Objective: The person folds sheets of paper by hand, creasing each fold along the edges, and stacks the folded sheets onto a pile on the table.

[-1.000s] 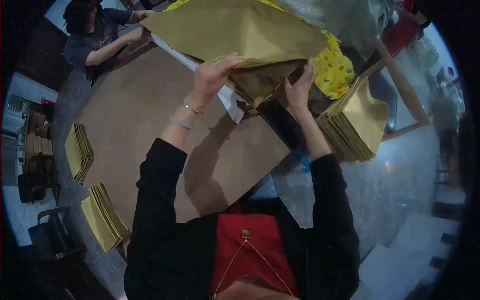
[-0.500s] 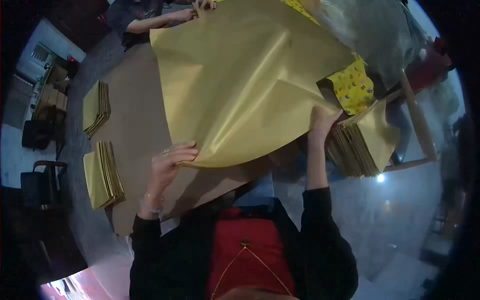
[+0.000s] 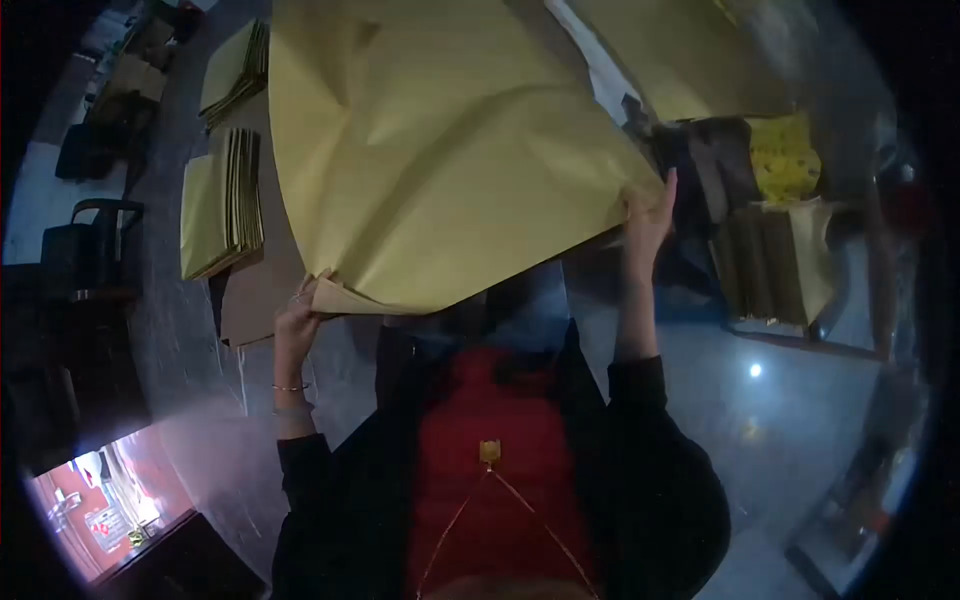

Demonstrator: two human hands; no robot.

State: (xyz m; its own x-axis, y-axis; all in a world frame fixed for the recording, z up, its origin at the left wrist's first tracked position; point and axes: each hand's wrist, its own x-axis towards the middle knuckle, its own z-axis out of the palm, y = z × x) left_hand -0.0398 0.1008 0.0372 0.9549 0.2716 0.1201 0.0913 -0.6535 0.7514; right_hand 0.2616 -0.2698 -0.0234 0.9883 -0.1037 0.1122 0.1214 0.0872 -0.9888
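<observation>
A large gold-yellow sheet [image 3: 460,170] spreads across the middle of the view, its near edge lifted toward my body. At its near left corner my left hand [image 3: 298,318] is closed on the edge, where a small flap of the sheet folds over. My right hand [image 3: 648,215] pinches the right corner, with one finger pointing up. The sheet sags and creases between both hands and covers most of the brown table surface [image 3: 262,300].
Two stacks of folded gold sheets, one at the far left [image 3: 236,70] and one nearer [image 3: 220,205], lie on the left. Another folded stack [image 3: 775,265] and yellow patterned material [image 3: 785,158] are at the right. A chair [image 3: 85,245] stands beyond the left side.
Both hands have drawn the gold sheet toward my body and spread it out over the table. Another gold sheet now shows behind it at the upper right. The other person has left the view.
</observation>
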